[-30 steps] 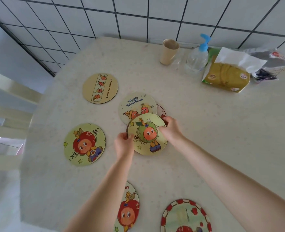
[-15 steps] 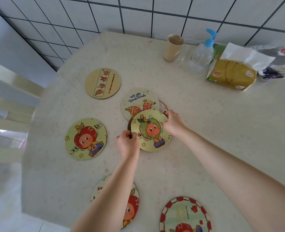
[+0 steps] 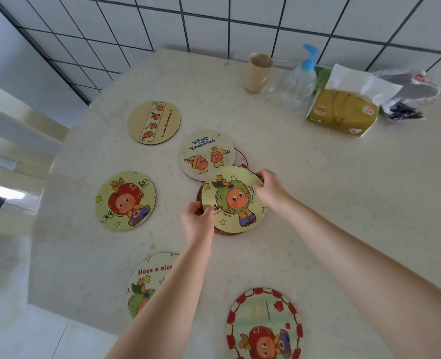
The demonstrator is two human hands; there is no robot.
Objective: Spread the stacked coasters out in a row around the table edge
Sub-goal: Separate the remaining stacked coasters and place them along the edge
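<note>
A round coaster with a green apple character (image 3: 233, 199) tops a small stack in the middle of the table (image 3: 343, 190). My left hand (image 3: 198, 224) pinches its near left edge and my right hand (image 3: 271, 189) grips its far right edge. Brown coaster edges (image 3: 224, 232) show beneath it. A "We are" coaster (image 3: 206, 154) overlaps the stack behind, with a red-rimmed one (image 3: 242, 159) under it. Single coasters lie along the left and near edges: a beige strip coaster (image 3: 154, 122), a red-hat coaster (image 3: 125, 201), a "Have a nice" coaster (image 3: 147, 283) partly hidden by my left arm, and a red-bordered coaster (image 3: 264, 325).
At the back of the table stand a beige cup (image 3: 258, 72), a clear pump bottle with blue top (image 3: 301, 79), a yellow tissue pack (image 3: 343, 111) and a crumpled plastic bag (image 3: 408, 92). A pale chair (image 3: 9, 161) stands off the left edge. A tiled wall is behind.
Both hands have kept hold of the green apple coaster with little shift on the stack. My view tilted, so the near coasters show more fully.
</note>
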